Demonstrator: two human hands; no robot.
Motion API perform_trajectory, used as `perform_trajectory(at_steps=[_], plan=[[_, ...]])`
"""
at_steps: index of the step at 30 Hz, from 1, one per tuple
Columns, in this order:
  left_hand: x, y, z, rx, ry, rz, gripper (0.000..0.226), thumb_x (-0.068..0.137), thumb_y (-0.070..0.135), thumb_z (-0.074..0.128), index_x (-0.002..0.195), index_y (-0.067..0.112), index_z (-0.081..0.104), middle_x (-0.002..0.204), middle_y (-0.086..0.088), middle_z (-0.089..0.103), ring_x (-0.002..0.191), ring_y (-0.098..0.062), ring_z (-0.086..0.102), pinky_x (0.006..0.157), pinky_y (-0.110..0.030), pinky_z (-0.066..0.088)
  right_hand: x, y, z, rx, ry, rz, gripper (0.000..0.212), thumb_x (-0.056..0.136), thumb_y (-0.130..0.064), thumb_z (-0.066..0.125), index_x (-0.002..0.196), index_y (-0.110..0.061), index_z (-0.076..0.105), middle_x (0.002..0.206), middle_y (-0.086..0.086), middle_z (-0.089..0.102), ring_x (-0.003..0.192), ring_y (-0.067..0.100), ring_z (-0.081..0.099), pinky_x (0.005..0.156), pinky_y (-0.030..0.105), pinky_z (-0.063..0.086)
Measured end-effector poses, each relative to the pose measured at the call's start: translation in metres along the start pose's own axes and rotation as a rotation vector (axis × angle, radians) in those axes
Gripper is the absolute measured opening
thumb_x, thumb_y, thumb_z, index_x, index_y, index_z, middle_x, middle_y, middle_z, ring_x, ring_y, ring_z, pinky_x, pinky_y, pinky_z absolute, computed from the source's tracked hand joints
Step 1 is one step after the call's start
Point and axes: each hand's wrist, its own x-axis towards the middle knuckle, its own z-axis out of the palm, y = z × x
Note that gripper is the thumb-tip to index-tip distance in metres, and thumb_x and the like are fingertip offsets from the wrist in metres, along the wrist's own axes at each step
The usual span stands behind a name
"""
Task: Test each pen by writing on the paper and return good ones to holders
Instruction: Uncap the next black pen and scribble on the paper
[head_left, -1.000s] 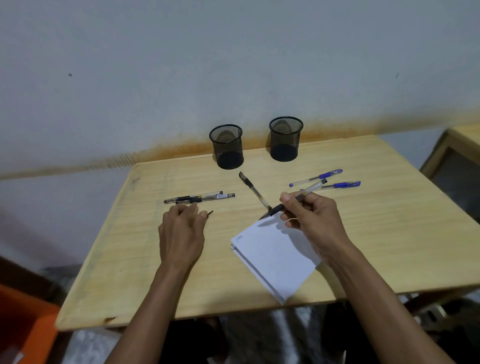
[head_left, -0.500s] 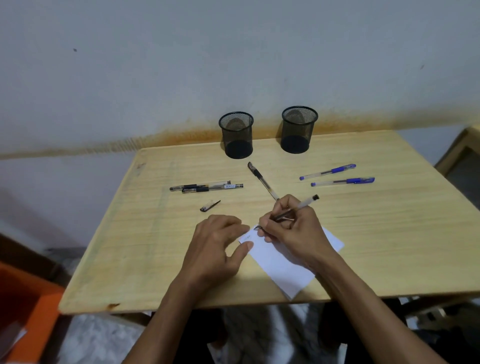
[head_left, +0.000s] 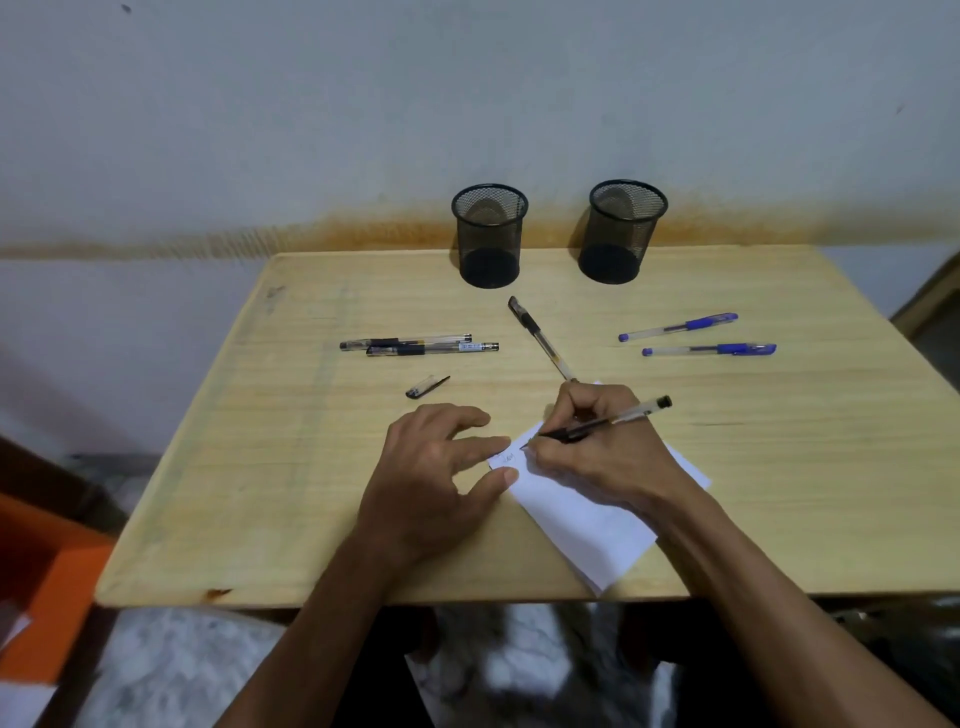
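Note:
My right hand (head_left: 602, 457) grips a black pen (head_left: 618, 417) with its tip down on the white paper (head_left: 582, 519), next to a small scribble near the paper's left corner. My left hand (head_left: 431, 478) lies flat with fingertips pressing the paper's left edge. A black pen cap (head_left: 427, 387) lies loose on the table. Two black pens (head_left: 415, 345) lie side by side at the left, one black pen (head_left: 540, 336) in the middle, two blue pens (head_left: 696, 336) at the right. Two black mesh holders (head_left: 489, 236) (head_left: 623, 231) stand at the back.
The wooden table (head_left: 260, 493) stands against a grey wall. An orange object (head_left: 47, 582) sits on the floor at the left. Another piece of wooden furniture (head_left: 930, 306) shows at the right edge.
My right hand came down from above the paper and put the pen tip on it. My left hand moved right from the cap onto the paper's edge. A scribble now shows.

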Motion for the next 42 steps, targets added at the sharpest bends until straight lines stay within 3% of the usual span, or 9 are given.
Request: perform_trajectory(at_steps=[5,13,16,20,25,30,42], plan=[[0.0013,0.0007,-0.0021,0.000,0.001,0.011,0.031,0.084,0.051,0.064,0.102,0.030,0.078,0.115,0.005,0.068,0.107,-0.020,0.060,0.092,-0.033,0.038,0.0008,0.0059,0.0011,-0.057,0.017,-0.026,0.017,0.065,-0.006,0.077,0.060,-0.010,0.061,0.059,0.017,0.067,0.049,0.026,0.061,0.045,0.051,0.049],[0.0021,0.0023,-0.0025,0.002,-0.050,-0.013,0.034,0.081,0.050,0.065,0.105,0.028,0.076,0.125,0.000,0.067,0.119,-0.023,0.060,0.098,-0.043,0.044,0.0008,0.0018,0.0063,-0.122,0.005,-0.045,0.022,0.064,0.002,0.073,0.058,0.000,0.053,0.055,0.022,0.059,0.048,0.020,0.052,0.046,0.036,0.040],[0.0016,0.0039,-0.0016,0.019,-0.069,-0.015,0.037,0.083,0.050,0.062,0.108,0.028,0.076,0.131,-0.002,0.065,0.127,-0.024,0.057,0.102,-0.050,0.043,0.0015,0.0004,0.0049,-0.126,-0.013,-0.057,0.023,0.064,0.000,0.075,0.057,-0.005,0.054,0.054,0.018,0.063,0.046,0.023,0.056,0.043,0.039,0.043],[0.0003,0.0043,-0.0003,0.016,-0.081,-0.030,0.041,0.083,0.053,0.057,0.110,0.029,0.075,0.133,-0.002,0.064,0.131,-0.024,0.054,0.105,-0.055,0.042,-0.0002,-0.0005,0.0068,-0.029,0.050,-0.020,0.024,0.069,0.011,0.073,0.061,0.002,0.053,0.052,0.025,0.060,0.044,0.022,0.053,0.045,0.035,0.043],[-0.0006,0.0046,0.0003,0.031,-0.085,-0.030,0.042,0.085,0.054,0.054,0.113,0.030,0.074,0.135,-0.002,0.063,0.134,-0.022,0.052,0.109,-0.052,0.039,-0.0006,0.0014,0.0080,-0.053,0.042,-0.024,0.021,0.063,-0.001,0.073,0.058,-0.002,0.053,0.052,0.023,0.060,0.046,0.022,0.054,0.046,0.040,0.044],[-0.0009,0.0034,0.0008,0.040,-0.092,-0.035,0.042,0.085,0.055,0.054,0.113,0.031,0.073,0.136,-0.001,0.062,0.135,-0.021,0.050,0.110,-0.051,0.037,-0.0011,0.0006,0.0067,-0.074,0.059,-0.032,0.022,0.068,0.008,0.073,0.061,0.002,0.054,0.053,0.024,0.060,0.045,0.020,0.053,0.047,0.036,0.043],[-0.0015,0.0029,0.0018,0.037,-0.089,-0.037,0.043,0.085,0.056,0.054,0.115,0.031,0.073,0.138,0.000,0.061,0.136,-0.020,0.049,0.112,-0.051,0.036,0.0003,0.0050,0.0058,0.009,0.065,-0.010,0.022,0.065,0.001,0.074,0.061,0.000,0.053,0.056,0.028,0.057,0.047,0.026,0.054,0.047,0.042,0.045]])
